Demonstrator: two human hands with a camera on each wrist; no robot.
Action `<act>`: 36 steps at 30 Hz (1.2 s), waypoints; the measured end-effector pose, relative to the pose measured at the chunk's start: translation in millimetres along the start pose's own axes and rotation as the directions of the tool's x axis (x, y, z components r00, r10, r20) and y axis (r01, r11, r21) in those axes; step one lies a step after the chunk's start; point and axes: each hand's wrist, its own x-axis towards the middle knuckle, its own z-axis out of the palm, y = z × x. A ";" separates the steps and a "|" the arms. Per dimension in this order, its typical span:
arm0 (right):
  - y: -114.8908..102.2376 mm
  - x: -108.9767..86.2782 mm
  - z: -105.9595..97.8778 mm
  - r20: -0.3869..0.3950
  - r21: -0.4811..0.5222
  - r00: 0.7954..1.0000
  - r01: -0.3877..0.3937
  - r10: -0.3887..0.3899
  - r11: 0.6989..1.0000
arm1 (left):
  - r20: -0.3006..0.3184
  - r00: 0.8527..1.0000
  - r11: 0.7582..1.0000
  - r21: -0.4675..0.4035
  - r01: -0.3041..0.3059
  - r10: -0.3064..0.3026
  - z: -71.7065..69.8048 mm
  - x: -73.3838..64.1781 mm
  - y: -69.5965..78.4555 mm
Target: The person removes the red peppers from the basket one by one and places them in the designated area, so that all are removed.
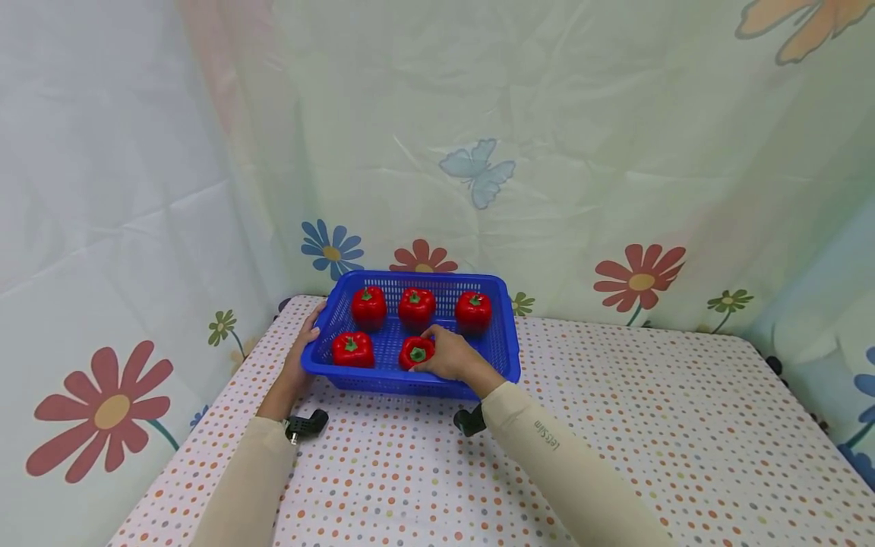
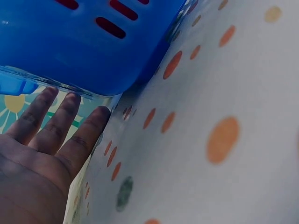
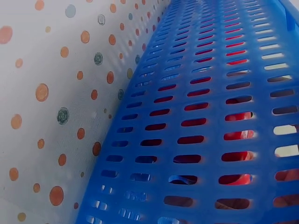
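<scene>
A blue plastic basket [image 1: 410, 384] with slotted walls stands on the table, holding several red bell peppers. In its front row, my right hand [image 1: 447, 355] grips a bell pepper [image 1: 415, 352] from the right side; the basket wall hides most of that hand in the right wrist view. Another bell pepper [image 1: 352, 349] sits to the left in the same row. Behind are a bell pepper [image 1: 369, 308], a middle bell pepper [image 1: 417, 307] and a right-hand bell pepper [image 1: 473, 312]. Along the basket's left outer side, my left hand [image 2: 42, 144] reaches with straight fingers touching it.
A white tablecloth with coloured dots [image 1: 615, 410] covers the table, stretching away to the right of the basket. Close behind the basket hangs a pale curtain [image 1: 560, 228] printed with flowers and a butterfly.
</scene>
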 end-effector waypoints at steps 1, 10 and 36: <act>-0.1 -0.2 -0.1 -0.001 -0.001 1.000 -0.002 0.002 1.000 | 0.000 1.000 1.000 0.006 -0.001 0.001 0.1 -0.1 0.4; -0.5 1.1 0.4 -0.017 -0.005 1.000 -0.017 0.017 1.000 | 0.007 1.000 1.000 0.001 -0.019 0.019 0.4 0.3 0.4; 14.7 -5.2 -42.1 -0.261 0.183 0.960 0.155 -0.104 0.971 | -0.008 1.000 1.000 0.016 -0.013 0.013 -4.8 3.3 -14.3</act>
